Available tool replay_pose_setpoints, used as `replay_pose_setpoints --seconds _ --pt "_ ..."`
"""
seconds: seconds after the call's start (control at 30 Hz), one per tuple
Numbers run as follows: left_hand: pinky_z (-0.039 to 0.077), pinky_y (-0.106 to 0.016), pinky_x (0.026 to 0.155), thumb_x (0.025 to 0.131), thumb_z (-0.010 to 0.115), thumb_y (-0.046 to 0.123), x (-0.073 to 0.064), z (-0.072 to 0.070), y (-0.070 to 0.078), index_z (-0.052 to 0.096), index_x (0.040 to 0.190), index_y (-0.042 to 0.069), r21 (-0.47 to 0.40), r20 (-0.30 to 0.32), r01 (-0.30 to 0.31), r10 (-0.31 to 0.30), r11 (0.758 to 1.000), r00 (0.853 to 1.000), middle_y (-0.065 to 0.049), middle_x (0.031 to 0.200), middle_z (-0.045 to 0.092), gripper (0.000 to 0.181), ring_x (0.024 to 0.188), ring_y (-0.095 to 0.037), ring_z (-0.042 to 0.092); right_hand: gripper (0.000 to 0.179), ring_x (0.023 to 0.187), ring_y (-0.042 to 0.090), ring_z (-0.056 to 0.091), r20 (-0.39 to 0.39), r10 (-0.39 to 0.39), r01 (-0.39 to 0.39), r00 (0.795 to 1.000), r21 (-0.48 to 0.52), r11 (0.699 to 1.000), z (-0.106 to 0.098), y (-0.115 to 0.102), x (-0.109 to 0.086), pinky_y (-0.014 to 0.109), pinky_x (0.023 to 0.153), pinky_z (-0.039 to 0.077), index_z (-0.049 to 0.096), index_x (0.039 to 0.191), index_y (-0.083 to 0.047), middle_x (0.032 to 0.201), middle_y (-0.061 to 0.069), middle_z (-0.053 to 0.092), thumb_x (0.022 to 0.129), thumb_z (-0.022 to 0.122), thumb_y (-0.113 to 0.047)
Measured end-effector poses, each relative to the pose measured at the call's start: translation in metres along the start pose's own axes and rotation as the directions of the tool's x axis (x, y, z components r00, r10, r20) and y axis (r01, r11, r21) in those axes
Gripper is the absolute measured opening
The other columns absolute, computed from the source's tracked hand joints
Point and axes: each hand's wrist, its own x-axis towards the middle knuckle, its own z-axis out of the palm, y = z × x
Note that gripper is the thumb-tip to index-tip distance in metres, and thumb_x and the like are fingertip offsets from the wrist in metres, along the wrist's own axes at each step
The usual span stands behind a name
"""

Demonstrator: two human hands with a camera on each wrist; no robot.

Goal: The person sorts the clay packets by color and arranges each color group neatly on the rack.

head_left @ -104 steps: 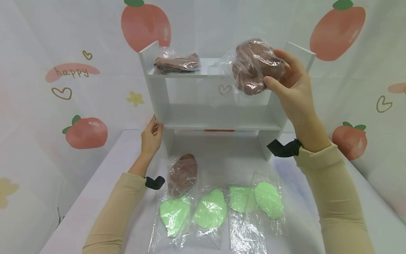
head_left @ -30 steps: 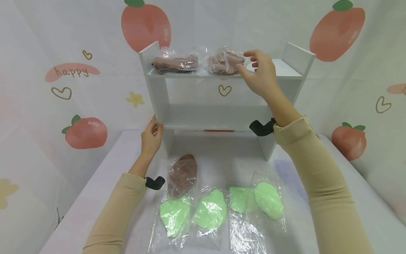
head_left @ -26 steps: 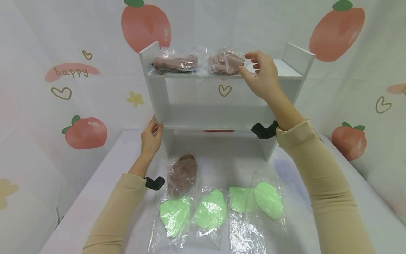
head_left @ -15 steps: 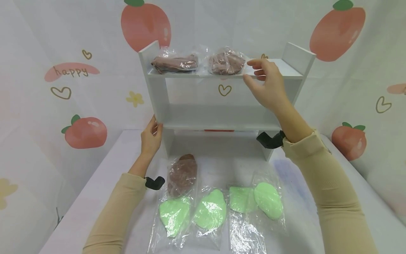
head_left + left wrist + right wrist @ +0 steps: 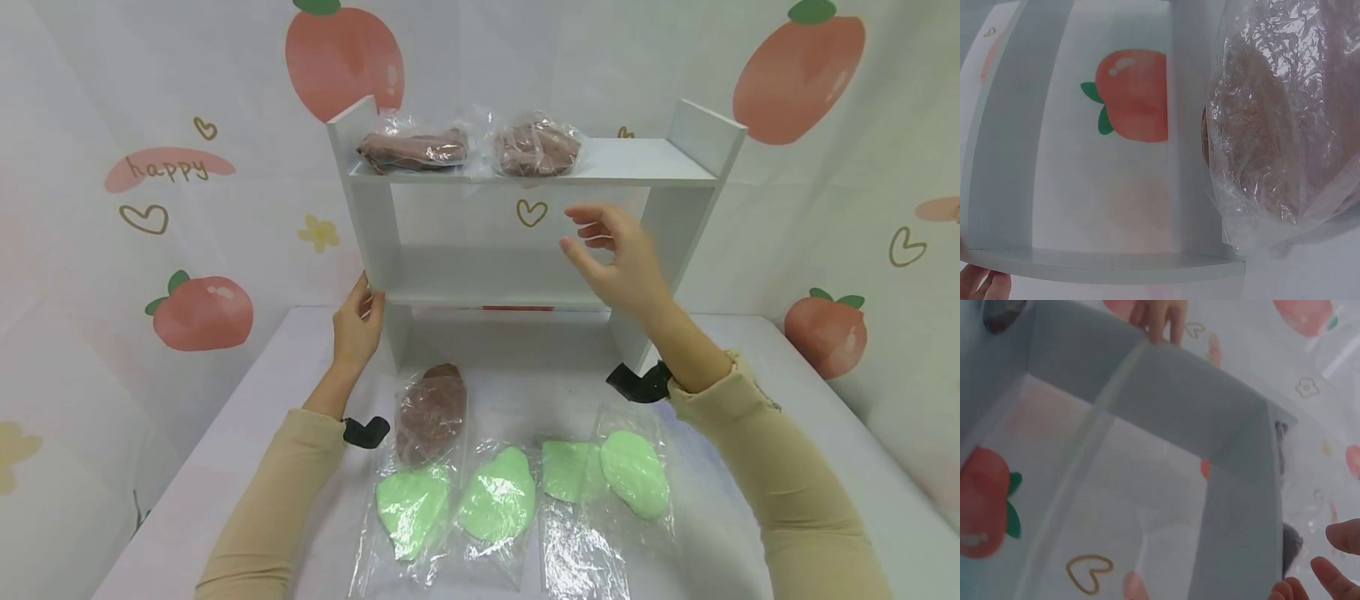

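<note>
My left hand holds the left side panel of a white shelf unit, thumb in front and fingers behind the panel. On its top board lie two brown lumps in clear plastic bags, a long one at the left and a rounder one near the middle. My right hand hovers before the middle opening, fingers loosely bent with nothing between them. In the right wrist view its fingertips show at the lower right, beside the top board.
A bagged brown piece lies on the table before the shelf's left side. Several bagged flat light-green pieces, one a rounded oval, lie in a row nearer me. A fruit-printed cloth hangs behind.
My right hand set the rounder bagged brown lump on the top board and let it go. Then it drew back and down to the middle opening. My left hand has stayed put.
</note>
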Motion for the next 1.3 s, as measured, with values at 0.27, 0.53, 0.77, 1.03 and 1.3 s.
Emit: replay_pose_setpoints --seconds 0.27,0.53,0.77,1.03,1.3 --pt "0.051 -0.040 0.096 0.095 0.051 0.008 -0.001 0.000 0.000 0.041 0.141 0.009 0.000 -0.009 -0.006 0.006 1.000 1.000 -0.027 0.127 0.056 0.047 0.115 -0.038 0.058 0.035 0.098 0.028 0.059 0.152 0.003 -0.016 0.988 0.080 0.997 0.029 0.014 -0.031 0.035 0.088 0.055 0.055 0.119 0.006 0.116 0.022 0.059 0.086 0.062 -0.003" --pt "0.051 -0.041 0.096 0.095 0.051 0.008 0.000 0.001 0.000 0.041 0.141 0.008 -0.014 -0.008 -0.016 0.015 1.000 1.000 -0.028 0.127 0.055 0.047 0.114 -0.039 0.058 0.041 0.105 0.032 0.060 0.340 0.114 -0.159 0.934 0.108 0.981 0.054 0.031 -0.056 0.045 0.094 0.052 0.051 0.126 -0.001 0.123 0.018 0.056 0.089 0.062 -0.011" --pt "0.051 -0.041 0.096 0.095 0.050 0.008 -0.001 0.000 0.001 0.041 0.141 0.008 -0.015 -0.008 -0.017 0.017 1.000 1.000 -0.028 0.127 0.055 0.047 0.115 -0.039 0.058 0.041 0.106 0.033 0.060 0.389 0.163 -0.225 0.907 0.119 0.967 0.071 0.042 -0.074 0.046 0.095 0.051 0.049 0.127 -0.003 0.124 0.020 0.055 0.090 0.061 -0.013" --pt "0.051 -0.042 0.096 0.096 0.048 0.012 -0.002 -0.002 -0.002 0.038 0.142 0.008 0.015 0.019 -0.021 0.021 1.000 1.000 -0.028 0.130 0.053 0.047 0.116 -0.041 0.057 0.042 0.108 0.033 0.059 0.484 0.212 -0.313 0.849 0.138 0.940 0.089 0.049 -0.087 0.043 0.097 0.051 0.047 0.129 -0.003 0.125 0.021 0.053 0.091 0.060 -0.015" --pt "0.052 -0.041 0.095 0.096 0.048 0.011 -0.001 -0.001 -0.002 0.039 0.142 0.009 0.009 0.012 -0.025 0.025 1.000 1.000 -0.028 0.127 0.056 0.047 0.115 -0.040 0.058 0.049 0.111 0.034 0.058 0.597 0.238 -0.373 0.766 0.112 0.921 0.110 0.055 -0.101 0.039 0.096 0.053 0.042 0.133 -0.004 0.130 0.024 0.048 0.091 0.060 -0.021"
